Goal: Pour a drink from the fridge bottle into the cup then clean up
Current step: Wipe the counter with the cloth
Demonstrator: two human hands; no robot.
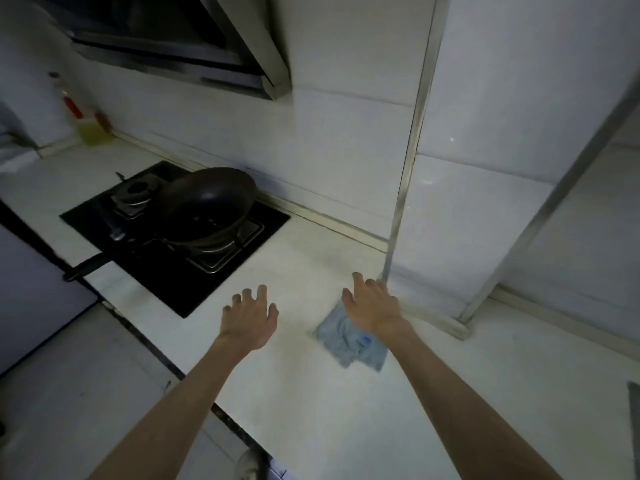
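Crumpled pale-blue cleaning cloth (349,341) on white countertop (311,393) near tiled wall corner, right hand (372,306) flat on its far edge, fingers spread, left hand (249,318) beside it, empty and unclenched, dark round wok (207,206) on black gas hob (173,233) beyond.

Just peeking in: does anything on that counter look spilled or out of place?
No spill shows. The dark pan sits tilted on the stove rather than flat, and a crumpled blue cloth lies under the right hand.
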